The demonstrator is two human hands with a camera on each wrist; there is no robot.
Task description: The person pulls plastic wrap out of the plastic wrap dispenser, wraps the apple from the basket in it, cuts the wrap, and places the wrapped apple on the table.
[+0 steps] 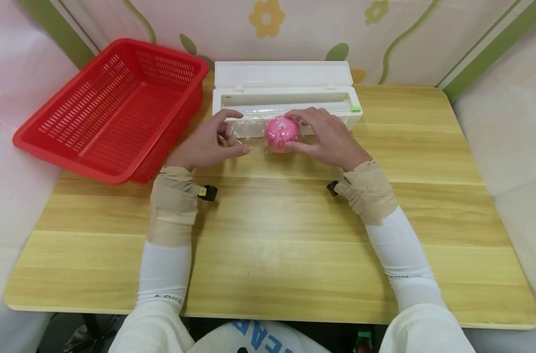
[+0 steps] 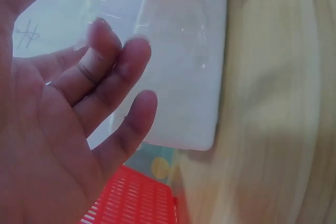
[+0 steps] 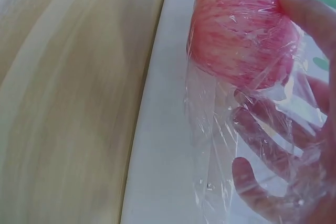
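Observation:
A pink-red apple (image 1: pixel 282 133) sits on the wooden table (image 1: pixel 268 235) right in front of a white cling film dispenser (image 1: pixel 285 73) whose lid stands open. Clear cling film (image 1: pixel 250 128) runs from the dispenser and lies over the apple. My right hand (image 1: pixel 299 131) cups the apple (image 3: pixel 236 40) through the film (image 3: pixel 210 129), with its fingers (image 3: pixel 273 145) behind the plastic. My left hand (image 1: pixel 242 132) holds the film's left part between thumb and forefinger, a little to the left of the apple. In the left wrist view its fingers (image 2: pixel 105 77) lie against the film (image 2: pixel 173 35).
An empty red plastic basket (image 1: pixel 113 108) rests at the table's back left, tilted over the edge. The dispenser stands against the patterned back wall. Bare wood stretches between my forearms and the front edge.

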